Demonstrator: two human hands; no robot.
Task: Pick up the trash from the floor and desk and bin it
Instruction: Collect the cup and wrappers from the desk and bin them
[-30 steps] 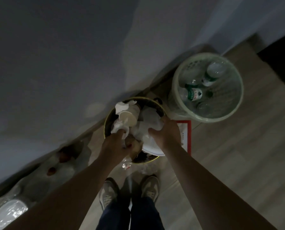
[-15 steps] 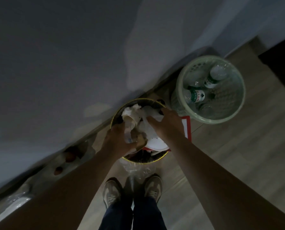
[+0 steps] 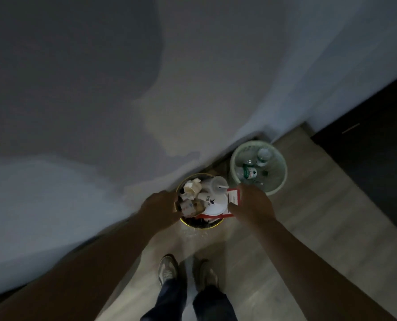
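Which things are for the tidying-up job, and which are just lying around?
For the job: dark bin, white cup, crumpled paper, red-and-white card, left hand, right hand.
Just there: green basket, bottles in it, shoes.

Bin (image 3: 200,227) of trash (image 3: 212,205) against wall (image 3: 146,112), basket (image 3: 232,163) of bottles (image 3: 250,173) just right.
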